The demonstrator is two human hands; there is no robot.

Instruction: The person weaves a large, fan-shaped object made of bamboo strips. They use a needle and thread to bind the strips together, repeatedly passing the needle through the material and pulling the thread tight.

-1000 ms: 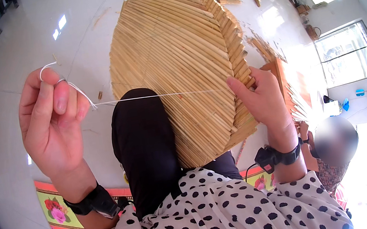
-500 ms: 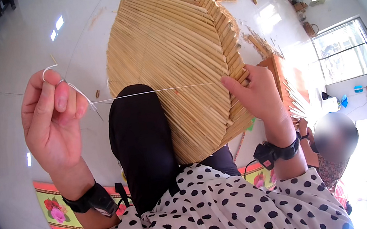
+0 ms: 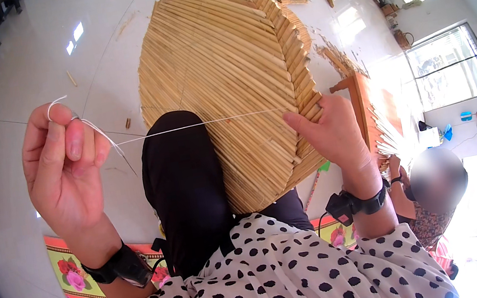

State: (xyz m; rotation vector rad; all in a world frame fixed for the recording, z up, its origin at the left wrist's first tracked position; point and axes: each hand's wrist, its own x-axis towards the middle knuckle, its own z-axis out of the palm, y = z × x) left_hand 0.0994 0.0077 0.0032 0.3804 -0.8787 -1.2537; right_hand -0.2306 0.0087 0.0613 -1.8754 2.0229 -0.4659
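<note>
Stalk panel (image 3: 221, 77): oval, beyond the bent left knee (image 3: 181, 158), lower end near the polka-dot blouse (image 3: 270, 269)
Long axis: up and down the view, pointing away from the body; stalks slant from upper left to lower right
Right hand (image 3: 336, 133): clamped on the panel's right rim, thumb on the near face
Left hand (image 3: 66, 164): fingertips pinched together on white thread (image 3: 209, 122)
Thread line: nearly level, stretched across toward the right thumb
</note>
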